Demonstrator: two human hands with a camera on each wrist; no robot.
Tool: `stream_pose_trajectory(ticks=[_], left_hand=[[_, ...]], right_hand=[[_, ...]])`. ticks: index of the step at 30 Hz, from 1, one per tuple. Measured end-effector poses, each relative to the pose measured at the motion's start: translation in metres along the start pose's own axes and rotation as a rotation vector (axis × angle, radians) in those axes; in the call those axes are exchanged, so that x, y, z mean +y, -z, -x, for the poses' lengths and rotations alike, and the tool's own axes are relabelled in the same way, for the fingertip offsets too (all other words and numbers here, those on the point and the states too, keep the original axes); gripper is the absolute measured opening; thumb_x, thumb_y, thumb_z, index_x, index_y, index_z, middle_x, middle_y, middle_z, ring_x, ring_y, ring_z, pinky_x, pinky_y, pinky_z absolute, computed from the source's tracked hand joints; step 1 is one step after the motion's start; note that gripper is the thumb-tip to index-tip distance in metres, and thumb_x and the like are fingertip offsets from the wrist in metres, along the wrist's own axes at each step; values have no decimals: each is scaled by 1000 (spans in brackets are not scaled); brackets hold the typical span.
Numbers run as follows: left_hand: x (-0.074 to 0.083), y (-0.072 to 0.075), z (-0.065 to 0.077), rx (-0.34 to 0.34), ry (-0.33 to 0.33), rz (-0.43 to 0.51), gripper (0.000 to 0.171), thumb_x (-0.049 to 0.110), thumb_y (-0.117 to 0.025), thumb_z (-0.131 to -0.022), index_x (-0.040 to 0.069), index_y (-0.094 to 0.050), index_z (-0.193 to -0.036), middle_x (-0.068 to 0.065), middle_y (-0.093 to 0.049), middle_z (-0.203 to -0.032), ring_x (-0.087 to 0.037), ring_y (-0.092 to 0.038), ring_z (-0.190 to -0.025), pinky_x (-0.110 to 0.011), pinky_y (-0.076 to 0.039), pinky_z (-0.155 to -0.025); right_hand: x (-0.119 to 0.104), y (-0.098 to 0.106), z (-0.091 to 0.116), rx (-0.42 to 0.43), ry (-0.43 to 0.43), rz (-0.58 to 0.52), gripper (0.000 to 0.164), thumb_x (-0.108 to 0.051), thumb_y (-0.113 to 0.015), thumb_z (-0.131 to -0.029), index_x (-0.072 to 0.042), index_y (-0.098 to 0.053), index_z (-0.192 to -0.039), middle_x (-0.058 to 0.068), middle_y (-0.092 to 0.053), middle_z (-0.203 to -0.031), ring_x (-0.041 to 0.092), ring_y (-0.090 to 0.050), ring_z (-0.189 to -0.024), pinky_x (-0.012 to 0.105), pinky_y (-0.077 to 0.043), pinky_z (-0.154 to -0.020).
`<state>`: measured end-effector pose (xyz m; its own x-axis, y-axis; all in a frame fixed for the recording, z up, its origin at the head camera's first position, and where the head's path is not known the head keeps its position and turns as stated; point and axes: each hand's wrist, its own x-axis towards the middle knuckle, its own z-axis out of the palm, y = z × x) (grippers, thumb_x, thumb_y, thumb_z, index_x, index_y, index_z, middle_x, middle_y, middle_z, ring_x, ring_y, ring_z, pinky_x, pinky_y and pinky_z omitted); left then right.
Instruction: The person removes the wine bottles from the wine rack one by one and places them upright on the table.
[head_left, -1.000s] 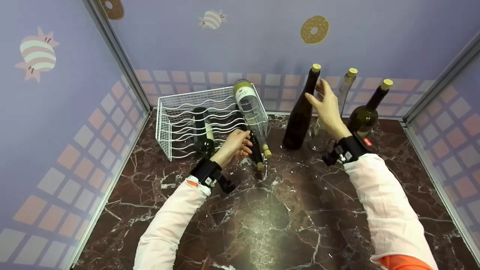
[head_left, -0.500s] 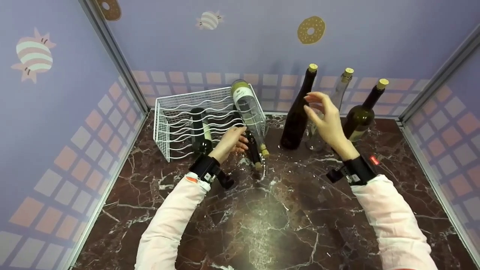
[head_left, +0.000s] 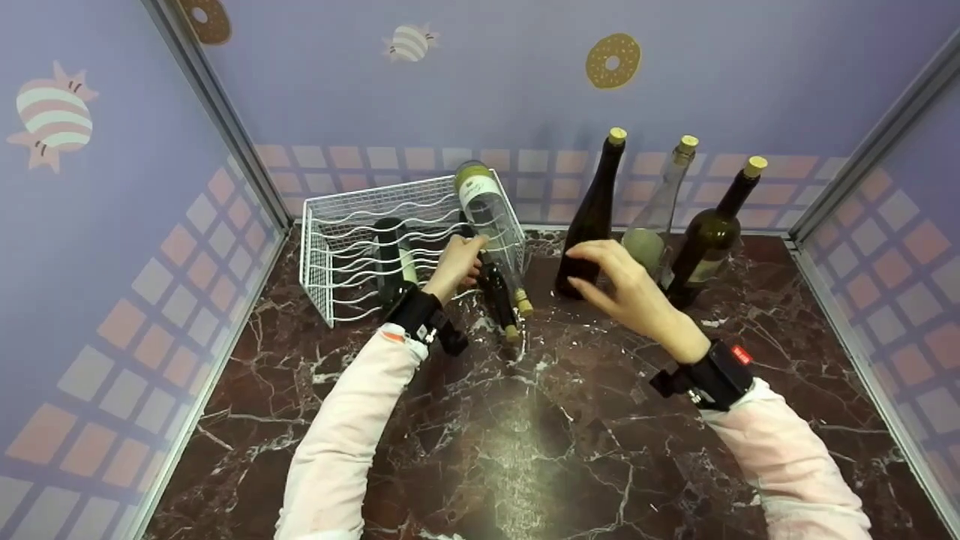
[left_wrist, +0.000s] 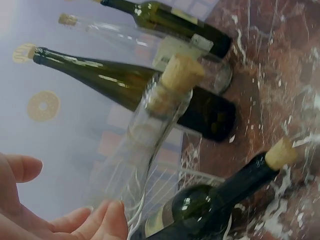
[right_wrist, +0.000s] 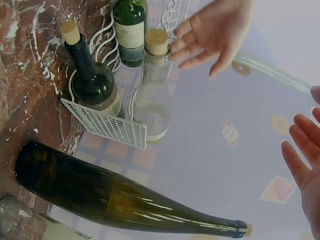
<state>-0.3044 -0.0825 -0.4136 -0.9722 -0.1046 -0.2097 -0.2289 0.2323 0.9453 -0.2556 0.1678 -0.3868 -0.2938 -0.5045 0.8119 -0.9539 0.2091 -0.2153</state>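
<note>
My left hand (head_left: 456, 264) is over the front of a white wire wine rack (head_left: 309, 247), beside a clear corked bottle (head_left: 487, 214) lying on its top tier. In the right wrist view its fingers are straight and grip nothing. Beneath the clear bottle lies a dark corked wine bottle (head_left: 495, 289). Another green wine bottle (head_left: 388, 251) rests further left in the rack. My right hand (head_left: 630, 292), thumb and fingers apart, is in front of a tall dark wine bottle (head_left: 596, 202) standing upright; the right wrist view shows the hand (right_wrist: 307, 155) holding nothing.
Right of the tall bottle stand a clear corked bottle (head_left: 660, 206) and an olive-green wine bottle (head_left: 709, 236). Blue patterned walls (head_left: 517, 67) enclose the back and both sides. The dark marbled tabletop (head_left: 570, 450) stretches in front.
My right hand has come away from the tall bottle's neck, moving down and nearer. The left hand has shifted slightly up beside the rack's bottles. The bottles have not moved.
</note>
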Motion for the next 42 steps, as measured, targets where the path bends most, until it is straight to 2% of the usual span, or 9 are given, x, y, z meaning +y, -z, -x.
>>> stream_pose_trajectory(ticks=[2,5,9,12,16,20,26,31,42], left_hand=[[2,0,-5,55,-31,-86,33,32,-52,-86,1,-46,-95,-13,-51,-80,-15,-47,-55,-24,-43,-42],[2,0,-15,137,-83,-219,42,35,-54,-85,-2,-46,-103,-16,-52,-91,-22,-53,-75,-29,-47,-60],[2,-2,-27,210,-85,-359,60,40,-55,-84,-7,-39,-118,-25,-45,-115,-34,-44,-106,-36,-35,-88],[3,-7,-34,244,-58,-437,67,45,-56,-83,-4,-34,-123,-26,-37,-121,-40,-36,-112,-41,-31,-91],[6,-16,-40,304,-65,-521,72,50,-58,-81,-2,-34,-123,-24,-36,-121,-39,-33,-112,-42,-34,-88],[8,-28,-43,338,-79,-553,74,52,-62,-77,0,-36,-122,-22,-35,-120,-37,-35,-111,-41,-38,-84],[7,-40,-50,325,-88,-562,78,52,-63,-76,0,-34,-126,-22,-34,-122,-37,-34,-111,-43,-39,-82],[4,-43,-56,325,-68,-582,77,52,-63,-76,1,-32,-126,-21,-32,-122,-36,-34,-110,-41,-40,-81],[4,-46,-64,322,-50,-536,84,52,-64,-76,2,-27,-133,-21,-30,-124,-36,-33,-112,-41,-39,-83]], right_hand=[[-5,-1,3,-9,7,6,32,-11,-62,-85,3,-56,-112,13,-56,-110,27,-51,-99,36,-39,-86],[-10,-2,6,-18,7,17,31,-15,-60,-86,2,-56,-112,12,-56,-109,26,-51,-99,35,-39,-86],[-13,-3,8,-20,8,27,32,-16,-60,-87,2,-56,-112,11,-56,-109,25,-51,-99,36,-39,-87],[-15,-4,10,-23,13,22,32,-16,-60,-86,2,-56,-112,11,-55,-110,26,-51,-100,36,-39,-87],[-16,-6,10,-38,20,9,31,-14,-61,-86,2,-55,-113,11,-55,-110,25,-51,-100,35,-39,-86],[-18,-7,10,-43,23,11,31,-13,-61,-86,1,-56,-113,11,-55,-110,25,-51,-100,34,-40,-86],[-20,-7,12,-52,17,19,30,-12,-60,-86,0,-56,-113,11,-55,-111,25,-51,-101,34,-39,-86],[-21,-7,14,-70,16,17,30,-13,-60,-87,0,-56,-113,10,-55,-111,25,-50,-102,34,-39,-87],[-22,-6,16,-68,27,23,29,-14,-60,-87,-1,-57,-112,10,-55,-111,25,-51,-102,35,-39,-88]])
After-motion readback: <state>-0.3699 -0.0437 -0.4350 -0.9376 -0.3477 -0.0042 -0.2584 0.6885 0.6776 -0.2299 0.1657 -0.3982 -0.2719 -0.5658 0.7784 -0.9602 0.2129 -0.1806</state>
